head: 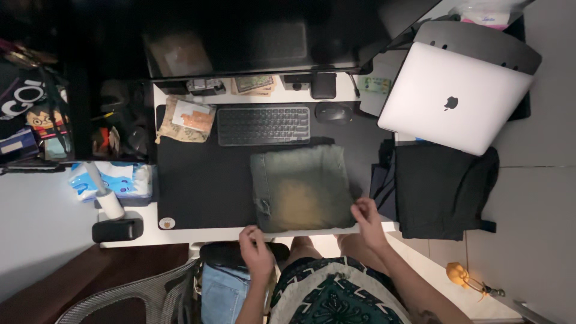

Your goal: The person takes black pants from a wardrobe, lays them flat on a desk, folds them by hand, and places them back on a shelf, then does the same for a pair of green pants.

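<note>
The left hand (257, 251) rests at the near edge of the bench (138, 235), fingers curled loosely against the lower left corner of a folded, faded green garment (302, 188); whether it pinches the cloth cannot be told. The right hand (367, 219) lies on the garment's lower right corner, fingers bent and touching the fabric. The garment sits squarely on a dark desk mat (198, 186), just in front of a grey keyboard (263, 125) with a mouse (333, 112) beside it. To the right lies a stack of folded black clothes (441, 189), and beyond it a closed silver laptop (456, 96). A lint roller (105, 195) stands at the left.
</note>
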